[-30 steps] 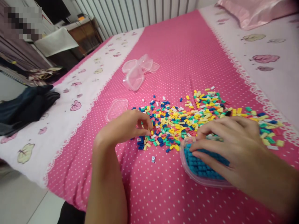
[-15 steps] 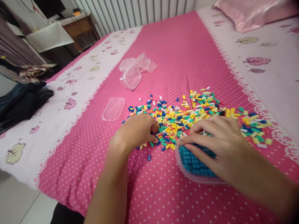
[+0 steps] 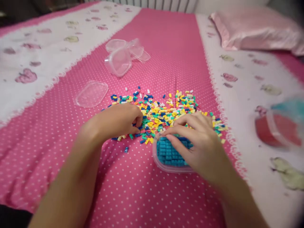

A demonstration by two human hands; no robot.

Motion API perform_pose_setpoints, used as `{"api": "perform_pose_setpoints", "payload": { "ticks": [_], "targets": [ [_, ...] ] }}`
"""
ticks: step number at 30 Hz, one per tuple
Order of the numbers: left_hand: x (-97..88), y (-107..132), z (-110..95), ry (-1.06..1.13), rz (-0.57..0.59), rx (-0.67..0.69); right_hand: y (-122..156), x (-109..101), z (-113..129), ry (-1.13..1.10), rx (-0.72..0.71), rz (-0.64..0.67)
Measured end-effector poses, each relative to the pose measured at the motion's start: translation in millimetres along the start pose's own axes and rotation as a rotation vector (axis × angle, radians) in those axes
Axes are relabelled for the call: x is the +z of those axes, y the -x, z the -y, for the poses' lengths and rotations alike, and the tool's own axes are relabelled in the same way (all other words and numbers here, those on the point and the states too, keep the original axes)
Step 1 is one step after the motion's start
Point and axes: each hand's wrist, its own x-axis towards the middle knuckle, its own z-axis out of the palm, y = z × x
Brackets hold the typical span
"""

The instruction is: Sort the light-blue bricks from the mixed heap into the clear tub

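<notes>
Small toy bricks (image 3: 156,115) in yellow, green, blue, white and coral lie in a loose heap on the bed. At the heap's left side, my left hand (image 3: 123,120) reaches in with curled fingers and thumb near dark blue bricks; what lies between the fingertips is hidden. A clear plastic container (image 3: 163,166) holds blue bricks (image 3: 171,152) packed in rows. Over it lies my right hand (image 3: 199,136), fingers bent across the far rim and thumb inside by the bricks. Its palm hides the container's right part. One dark blue brick (image 3: 126,149) sits apart on the sheet.
A clear lid (image 3: 91,94) lies left of the heap, with several empty clear containers and lids (image 3: 120,61) behind it. To the right, blurred tubs (image 3: 277,128) show red and teal contents. A pink pillow (image 3: 256,30) rests at the back right of the bed (image 3: 171,196).
The view has swung to the right, bringing the red and teal tubs into sight. Both hands keep nearly the same pose at the heap and the container.
</notes>
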Motion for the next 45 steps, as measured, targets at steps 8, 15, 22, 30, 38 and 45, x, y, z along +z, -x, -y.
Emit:
{"api": "perform_pose_setpoints", "payload": {
  "ticks": [8, 15, 22, 30, 38, 45],
  "targets": [
    [2.4, 2.5, 3.7, 0.183, -0.159, 0.145, -0.4, -8.2, -0.8, -0.014, 0.039, 0.045],
    [-4.4, 4.1, -23.6, 0.543, -0.112, 0.463, 0.1, -9.1, 2.5, -0.082, -0.057, 0.032],
    [3.7, -1.4, -23.6, 0.619, -0.047, 0.545, 2.5, -12.1, 4.8, -0.040, -0.109, 0.047],
    [7.0, -7.8, -14.8, 0.609, -0.079, 0.637, 1.4, -6.0, 5.2, -0.066, -0.008, 0.044],
    [35.1, 2.5, -15.0, 0.680, -0.499, 0.614, -4.9, 4.4, 11.0, -0.154, 0.033, -0.109],
    [69.6, 12.8, -30.7, 0.495, -0.903, 0.487, -3.9, 11.1, 27.7, -0.188, 0.150, -0.145]
  ]
}}
